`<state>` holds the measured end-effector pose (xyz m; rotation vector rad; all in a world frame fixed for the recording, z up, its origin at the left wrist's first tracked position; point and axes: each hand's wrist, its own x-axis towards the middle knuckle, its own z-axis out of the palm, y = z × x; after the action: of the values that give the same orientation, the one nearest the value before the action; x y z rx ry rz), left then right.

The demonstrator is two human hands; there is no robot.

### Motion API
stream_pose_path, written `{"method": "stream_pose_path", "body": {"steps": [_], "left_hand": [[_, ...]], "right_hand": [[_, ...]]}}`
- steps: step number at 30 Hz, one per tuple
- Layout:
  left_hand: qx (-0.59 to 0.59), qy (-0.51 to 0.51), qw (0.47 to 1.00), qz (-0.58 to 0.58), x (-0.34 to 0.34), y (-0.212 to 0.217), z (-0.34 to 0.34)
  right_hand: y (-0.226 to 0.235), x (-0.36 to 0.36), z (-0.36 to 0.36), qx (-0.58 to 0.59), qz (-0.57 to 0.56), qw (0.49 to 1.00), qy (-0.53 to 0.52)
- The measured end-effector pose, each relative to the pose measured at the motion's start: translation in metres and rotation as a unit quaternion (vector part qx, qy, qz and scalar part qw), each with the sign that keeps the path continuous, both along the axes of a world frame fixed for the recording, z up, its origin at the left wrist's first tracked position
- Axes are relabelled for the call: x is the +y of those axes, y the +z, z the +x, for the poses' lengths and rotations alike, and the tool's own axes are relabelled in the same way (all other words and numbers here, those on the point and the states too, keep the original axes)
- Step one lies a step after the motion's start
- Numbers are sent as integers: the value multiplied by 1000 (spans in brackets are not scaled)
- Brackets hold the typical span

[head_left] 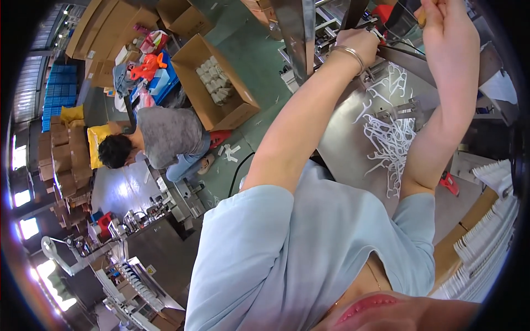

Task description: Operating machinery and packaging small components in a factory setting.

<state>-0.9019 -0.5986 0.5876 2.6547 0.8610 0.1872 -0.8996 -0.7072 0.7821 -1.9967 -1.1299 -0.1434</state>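
At the upper right, my left hand (361,47), with a bangle on its wrist, reaches into a metal machine frame (302,38). Its fingers are curled, and what they grip, if anything, is hidden. My right hand (444,22) is raised at the top edge, fingers pinched on a small yellow-brown piece (421,17) whose kind I cannot tell. Between my forearms, a tangled pile of thin white curved plastic hooks (389,140) lies on a steel tabletop (345,129). A small metal fixture (406,110) stands among them.
Stacked rows of white plastic pieces (486,231) stand at the lower right, near a red-handled tool (450,183). At left, a person in grey (171,135) bends by a steel table (124,190). An open carton (237,107) holds white bundles. Another machine (124,259) stands lower left.
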Motion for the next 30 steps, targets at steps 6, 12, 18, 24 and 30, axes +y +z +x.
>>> {"method": "stream_pose_path", "body": {"steps": [6, 12, 18, 24, 30], "left_hand": [[24, -21, 997, 65, 1, 7, 5], [-64, -34, 995, 66, 6, 15, -3], [-45, -4, 993, 112, 0, 19, 0], [-50, 0, 994, 96, -7, 17, -2], [-83, 45, 994, 58, -20, 13, 3]], "right_hand": [[-38, 6, 39, -240, 159, 955, 78], [-33, -7, 44, -167, 207, 956, 123], [-25, -16, 46, -220, 198, 948, 112], [-31, -25, 42, -104, 239, 953, 152], [-53, -26, 49, -1, 255, 957, 141]]}}
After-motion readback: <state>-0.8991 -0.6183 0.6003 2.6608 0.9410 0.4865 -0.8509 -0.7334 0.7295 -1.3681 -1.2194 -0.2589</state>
